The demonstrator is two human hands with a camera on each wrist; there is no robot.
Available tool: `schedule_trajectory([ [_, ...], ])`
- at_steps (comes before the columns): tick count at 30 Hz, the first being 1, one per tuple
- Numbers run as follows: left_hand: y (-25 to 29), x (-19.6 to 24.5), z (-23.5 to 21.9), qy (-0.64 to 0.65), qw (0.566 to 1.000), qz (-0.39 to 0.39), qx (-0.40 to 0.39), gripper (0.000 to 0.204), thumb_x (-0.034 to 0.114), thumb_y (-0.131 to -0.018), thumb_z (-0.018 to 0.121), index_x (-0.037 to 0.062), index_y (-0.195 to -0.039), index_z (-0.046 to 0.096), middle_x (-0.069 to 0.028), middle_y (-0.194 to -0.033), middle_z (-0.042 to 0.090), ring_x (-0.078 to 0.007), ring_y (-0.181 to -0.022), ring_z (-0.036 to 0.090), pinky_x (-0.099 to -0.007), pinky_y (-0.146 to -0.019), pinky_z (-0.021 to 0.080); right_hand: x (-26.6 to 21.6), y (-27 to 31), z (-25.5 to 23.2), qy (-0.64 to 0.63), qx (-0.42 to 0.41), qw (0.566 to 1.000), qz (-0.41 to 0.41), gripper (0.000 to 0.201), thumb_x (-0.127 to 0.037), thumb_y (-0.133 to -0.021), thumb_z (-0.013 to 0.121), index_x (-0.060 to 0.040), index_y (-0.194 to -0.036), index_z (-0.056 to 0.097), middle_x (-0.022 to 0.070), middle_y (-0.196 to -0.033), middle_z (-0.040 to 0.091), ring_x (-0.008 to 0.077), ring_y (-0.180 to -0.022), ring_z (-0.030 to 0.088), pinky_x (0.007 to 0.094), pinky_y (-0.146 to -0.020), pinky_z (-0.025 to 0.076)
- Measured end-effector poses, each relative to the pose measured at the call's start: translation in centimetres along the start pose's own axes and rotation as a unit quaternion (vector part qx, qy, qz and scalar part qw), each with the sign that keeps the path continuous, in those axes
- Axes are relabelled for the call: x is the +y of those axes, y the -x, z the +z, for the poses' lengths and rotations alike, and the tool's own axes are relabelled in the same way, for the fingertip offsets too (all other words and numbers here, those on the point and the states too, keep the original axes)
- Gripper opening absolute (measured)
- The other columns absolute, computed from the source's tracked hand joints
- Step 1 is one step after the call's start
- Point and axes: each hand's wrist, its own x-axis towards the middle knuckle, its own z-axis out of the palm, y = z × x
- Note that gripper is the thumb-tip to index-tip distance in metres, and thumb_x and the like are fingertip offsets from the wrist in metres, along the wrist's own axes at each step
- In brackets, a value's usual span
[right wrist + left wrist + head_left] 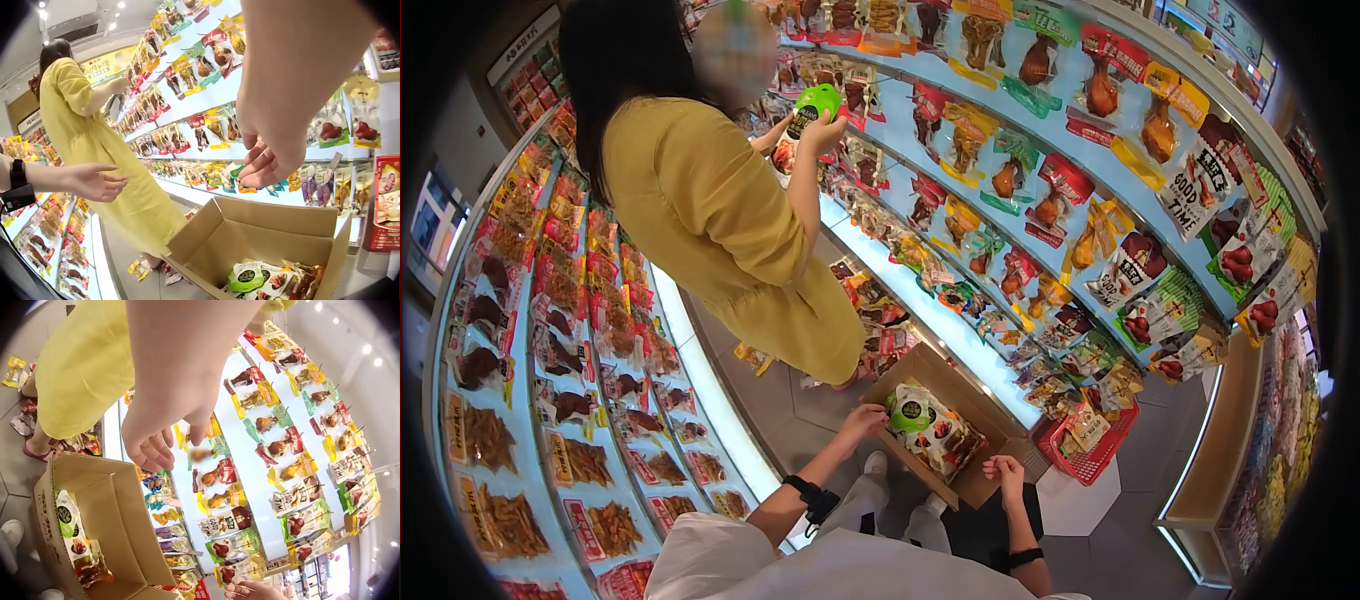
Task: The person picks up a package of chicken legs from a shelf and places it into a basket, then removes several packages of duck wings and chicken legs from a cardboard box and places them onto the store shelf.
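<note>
An open cardboard box stands in front of me, with a green-and-white food bag and other snack packs inside. At the box's left edge in the head view is my left hand; the left wrist view shows its fingers loosely bent, holding nothing. My right hand hangs by the right end of the box. In the right wrist view its fingers curl loosely over the box with nothing in them. A person in a yellow dress holds a green-topped pack in both hands.
Shelves of hanging drumstick packs curve along the right, and tilted shelves of snack packs line the left. A red basket stands right of the box. Packs lie on the floor by the person's feet.
</note>
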Motion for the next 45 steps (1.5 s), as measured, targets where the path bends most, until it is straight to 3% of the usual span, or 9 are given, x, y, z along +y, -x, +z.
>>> schedule_trajectory([
  [14, 8.1, -8.2, 3.8, 0.068, 0.992, 0.015, 0.106, 0.03, 0.018, -0.085, 0.054, 0.0046, -0.112, 0.048, -0.0076, -0.101, 0.058, -0.0159, -0.091, 0.056, -0.0293, -0.079, 0.044, 5.6, -1.0, -5.4, 0.04, -0.076, 0.994, 0.067, 0.019, -0.01, -0.088, 0.042, 0.0023, -0.087, 0.056, 0.013, -0.078, 0.063, 0.0181, -0.066, 0.061, 0.0272, -0.06, 0.049],
  [20, 10.7, -9.5, 3.4, 0.076, 0.987, 0.042, 0.139, 0.028, 0.016, -0.086, 0.053, 0.004, -0.111, 0.048, -0.0083, -0.1, 0.059, -0.0157, -0.088, 0.057, -0.0277, -0.076, 0.046, 5.9, 0.4, -5.9, 0.072, -0.094, 0.989, 0.084, 0.019, -0.01, -0.088, 0.04, 0.0021, -0.086, 0.055, 0.013, -0.077, 0.063, 0.0185, -0.065, 0.061, 0.0269, -0.059, 0.049],
  [25, 11.8, -7.8, 2.7, 0.093, 0.981, 0.071, 0.158, 0.026, 0.015, -0.086, 0.053, 0.0035, -0.109, 0.049, -0.0088, -0.099, 0.059, -0.0158, -0.086, 0.058, -0.0266, -0.074, 0.047, 4.3, 0.6, -5.3, 0.079, -0.09, 0.988, 0.096, 0.02, -0.01, -0.088, 0.039, 0.0024, -0.087, 0.055, 0.0136, -0.077, 0.063, 0.0186, -0.065, 0.062, 0.0278, -0.06, 0.05],
  [36, 11.3, -7.4, -3.5, 0.155, 0.968, 0.163, 0.109, 0.028, 0.019, -0.084, 0.056, 0.0066, -0.108, 0.05, -0.007, -0.098, 0.06, -0.0146, -0.086, 0.058, -0.0272, -0.073, 0.045, 1.2, 1.7, -0.4, 0.111, -0.074, 0.989, 0.069, 0.02, -0.009, -0.087, 0.04, 0.0045, -0.087, 0.055, 0.0153, -0.075, 0.063, 0.0208, -0.063, 0.062, 0.0297, -0.058, 0.051],
  [39, 11.1, -7.6, -6.1, 0.156, 0.97, 0.128, 0.135, 0.029, 0.021, -0.083, 0.056, 0.0073, -0.109, 0.05, -0.0064, -0.098, 0.06, -0.0141, -0.086, 0.058, -0.0263, -0.074, 0.044, 1.1, 1.6, 1.3, 0.11, -0.074, 0.989, 0.058, 0.021, -0.01, -0.087, 0.041, 0.005, -0.086, 0.055, 0.0158, -0.073, 0.063, 0.0221, -0.062, 0.062, 0.031, -0.058, 0.053],
  [45, 12.1, -6.3, -11.0, 0.193, 0.96, 0.145, 0.14, 0.025, 0.015, -0.085, 0.053, 0.005, -0.108, 0.051, -0.0072, -0.099, 0.059, -0.0152, -0.088, 0.057, -0.0276, -0.075, 0.046, -0.4, 2.8, 5.5, 0.15, -0.062, 0.985, 0.063, 0.02, -0.01, -0.085, 0.045, 0.0059, -0.085, 0.056, 0.0172, -0.074, 0.063, 0.026, -0.064, 0.063, 0.0351, -0.06, 0.054],
])
